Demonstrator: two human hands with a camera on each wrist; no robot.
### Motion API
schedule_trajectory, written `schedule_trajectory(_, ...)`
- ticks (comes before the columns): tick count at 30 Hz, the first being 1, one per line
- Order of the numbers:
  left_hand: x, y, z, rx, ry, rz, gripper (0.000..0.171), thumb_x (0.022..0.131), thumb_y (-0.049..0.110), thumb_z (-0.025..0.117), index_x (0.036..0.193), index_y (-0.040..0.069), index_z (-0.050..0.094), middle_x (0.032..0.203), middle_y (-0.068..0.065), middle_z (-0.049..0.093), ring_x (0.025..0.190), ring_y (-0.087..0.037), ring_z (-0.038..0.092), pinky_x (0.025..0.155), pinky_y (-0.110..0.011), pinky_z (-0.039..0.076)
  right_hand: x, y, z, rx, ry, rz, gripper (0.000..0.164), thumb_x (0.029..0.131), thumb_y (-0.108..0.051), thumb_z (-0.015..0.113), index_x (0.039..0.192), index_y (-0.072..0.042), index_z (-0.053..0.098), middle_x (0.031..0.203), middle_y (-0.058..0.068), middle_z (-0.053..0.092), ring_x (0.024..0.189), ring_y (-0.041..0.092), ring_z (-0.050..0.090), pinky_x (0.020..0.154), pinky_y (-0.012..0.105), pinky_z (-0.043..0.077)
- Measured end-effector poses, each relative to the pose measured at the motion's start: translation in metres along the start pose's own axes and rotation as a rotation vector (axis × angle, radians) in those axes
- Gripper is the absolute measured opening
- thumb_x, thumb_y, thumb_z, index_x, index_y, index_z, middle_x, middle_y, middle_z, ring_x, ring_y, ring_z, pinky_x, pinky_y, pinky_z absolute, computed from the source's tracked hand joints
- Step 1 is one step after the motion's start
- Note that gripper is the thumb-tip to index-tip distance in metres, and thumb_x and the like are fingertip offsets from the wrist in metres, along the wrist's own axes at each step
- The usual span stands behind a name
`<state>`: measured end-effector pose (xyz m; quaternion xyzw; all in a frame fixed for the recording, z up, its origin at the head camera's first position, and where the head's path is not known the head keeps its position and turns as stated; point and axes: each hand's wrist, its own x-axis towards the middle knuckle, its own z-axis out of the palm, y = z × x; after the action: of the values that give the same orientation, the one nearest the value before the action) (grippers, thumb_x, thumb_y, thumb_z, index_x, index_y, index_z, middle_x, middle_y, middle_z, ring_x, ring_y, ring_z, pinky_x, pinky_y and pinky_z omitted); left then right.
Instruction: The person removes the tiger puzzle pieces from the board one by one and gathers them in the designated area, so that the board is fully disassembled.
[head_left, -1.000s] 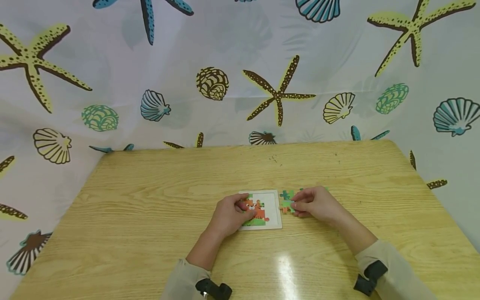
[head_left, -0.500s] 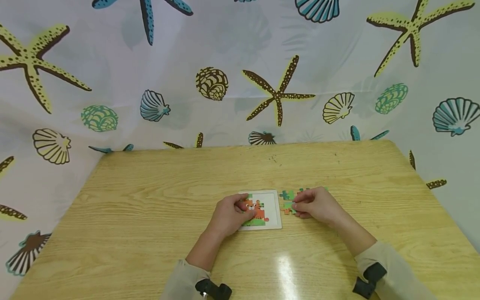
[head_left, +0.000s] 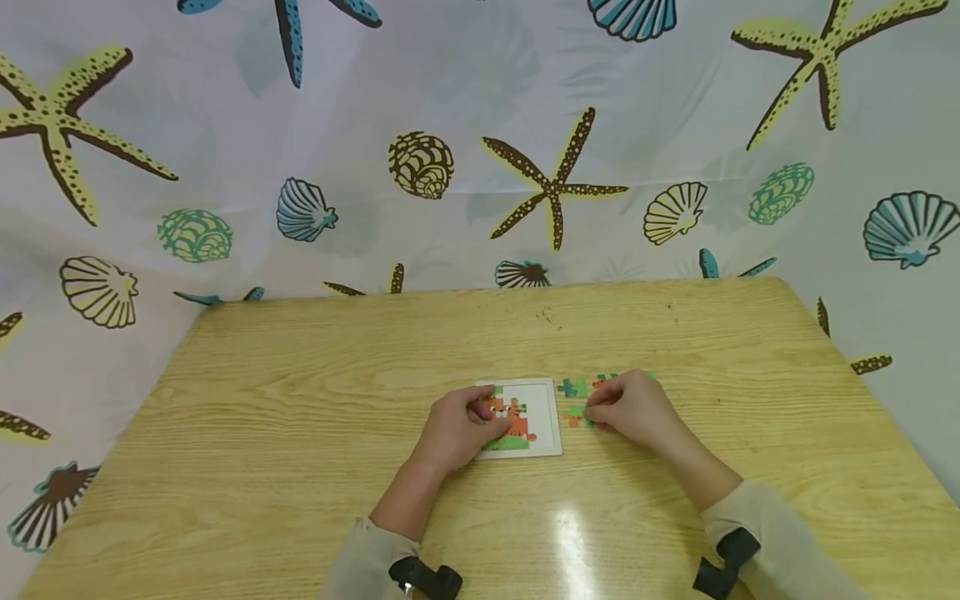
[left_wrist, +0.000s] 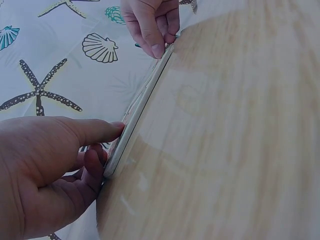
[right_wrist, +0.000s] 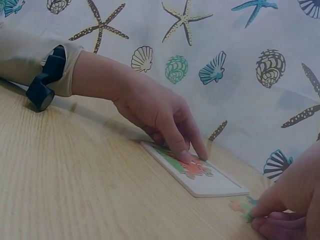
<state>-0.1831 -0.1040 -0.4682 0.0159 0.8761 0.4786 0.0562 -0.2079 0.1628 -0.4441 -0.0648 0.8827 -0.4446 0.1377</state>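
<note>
My left hand (head_left: 454,432) rests on the left end of a white puzzle tray (head_left: 556,417). Its thumb presses on the joined pieces of a tiger picture (head_left: 517,426), and its other fingers lie at the tray's far and left edges. The right half of the tray shows bare white. Just right of the tray, my right hand (head_left: 632,408) pinches a green and orange puzzle piece (head_left: 575,414) low over or on the table; its right part is hidden by the fingers. In the right wrist view, that piece (right_wrist: 244,206) shows beside the fingertips.
A green puzzle piece (head_left: 572,387) lies beyond the right hand's fingertips, with a red and green piece (head_left: 602,380) to its right. More green (head_left: 650,375) peeks out behind the hand. The wooden table (head_left: 315,375) ends at a shell-print cloth (head_left: 450,233).
The right hand's fingers have drawn closer together, and the piece at them sits slightly further right. More of the red piece behind shows now. My left hand and the tray have stayed in place.
</note>
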Motion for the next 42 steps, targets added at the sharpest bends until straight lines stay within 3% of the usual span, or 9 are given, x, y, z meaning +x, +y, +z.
schedule_trajectory(4, 0.001, 0.001, -0.001, 0.008, 0.006, 0.003, 0.053, 0.09, 0.014, 0.083, 0.137, -0.002, 0.065, 0.091, -0.005, 0.063, 0.073, -0.014, 0.054, 0.068, -0.029, 0.048, 0.0, -0.002, 0.0, -0.066, 0.019, -0.019, 0.006, 0.092, -0.008, 0.076, 0.091, -0.003, 0.078, 0.082, 0.004, 0.073, 0.068, 0.013, 0.067, 0.066, 0.029, 0.055)
schedule_trajectory(13, -0.001, 0.001, 0.0, 0.006, 0.002, 0.0, 0.053, 0.09, 0.014, 0.083, 0.136, -0.003, 0.065, 0.089, -0.004, 0.063, 0.073, -0.014, 0.054, 0.068, -0.028, 0.047, 0.0, 0.0, 0.0, -0.093, 0.011, -0.026, 0.008, 0.093, -0.009, 0.077, 0.096, -0.003, 0.08, 0.087, 0.004, 0.074, 0.071, 0.013, 0.067, 0.068, 0.028, 0.055)
schedule_trajectory(20, -0.001, -0.001, 0.001, -0.002, -0.003, 0.003, 0.053, 0.09, 0.014, 0.083, 0.137, -0.003, 0.064, 0.09, -0.005, 0.063, 0.073, -0.014, 0.055, 0.068, -0.029, 0.048, -0.001, -0.002, -0.002, -0.103, 0.074, -0.021, 0.018, 0.091, -0.014, 0.078, 0.103, -0.001, 0.078, 0.09, 0.005, 0.072, 0.081, 0.016, 0.064, 0.075, 0.032, 0.054)
schedule_trajectory(25, -0.001, -0.001, 0.0, -0.005, -0.001, -0.003, 0.053, 0.091, 0.014, 0.083, 0.138, -0.003, 0.064, 0.091, -0.005, 0.063, 0.074, -0.014, 0.055, 0.068, -0.029, 0.048, -0.001, -0.007, 0.001, -0.025, 0.078, -0.036, 0.018, 0.091, -0.012, 0.078, 0.103, 0.001, 0.077, 0.088, 0.007, 0.072, 0.076, 0.016, 0.067, 0.071, 0.03, 0.057)
schedule_trajectory(32, -0.002, 0.001, -0.001, -0.008, -0.006, -0.008, 0.053, 0.09, 0.014, 0.082, 0.137, -0.003, 0.064, 0.091, -0.005, 0.063, 0.074, -0.014, 0.055, 0.068, -0.029, 0.048, 0.0, -0.017, 0.013, 0.17, -0.031, -0.032, 0.015, 0.095, -0.006, 0.075, 0.103, 0.006, 0.075, 0.089, 0.012, 0.073, 0.077, 0.019, 0.073, 0.073, 0.031, 0.061)
schedule_trajectory(42, -0.001, 0.003, 0.0, -0.003, -0.006, -0.024, 0.053, 0.091, 0.015, 0.083, 0.137, -0.001, 0.065, 0.092, -0.005, 0.064, 0.075, -0.015, 0.056, 0.069, -0.028, 0.048, 0.005, -0.029, 0.026, 0.236, -0.08, 0.019, 0.013, 0.095, -0.004, 0.075, 0.104, 0.005, 0.075, 0.093, 0.012, 0.07, 0.08, 0.016, 0.071, 0.077, 0.032, 0.061)
